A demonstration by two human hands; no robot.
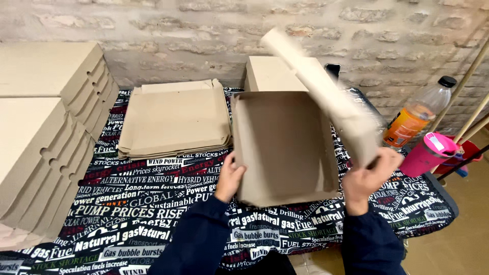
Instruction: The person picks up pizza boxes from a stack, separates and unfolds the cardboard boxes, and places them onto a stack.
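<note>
Cardboard, light and easily creased: we grip the half-folded box [285, 147] near the table's [127, 214] front edge, left hand [229, 178] closed on its side wall, right hand [369, 175] pinching the raised lid flap [326, 91].

Even, soft daylight — raised cardboard flap [326, 97] motion-blurred — edges bowed

A stack of flat cardboard blanks [175, 119] is lying just left of the grip, on a table cloth [132, 203] printed in newsprint lettering. Stacks of folded boxes [43, 127] are standing far left. A closed box [270, 74] is sitting beyond. To the right, a bottle of orange drink [420, 112] and a pink cup [428, 153] are standing, with broom handles [466, 76] leaning on the brick wall [204, 30].
</note>
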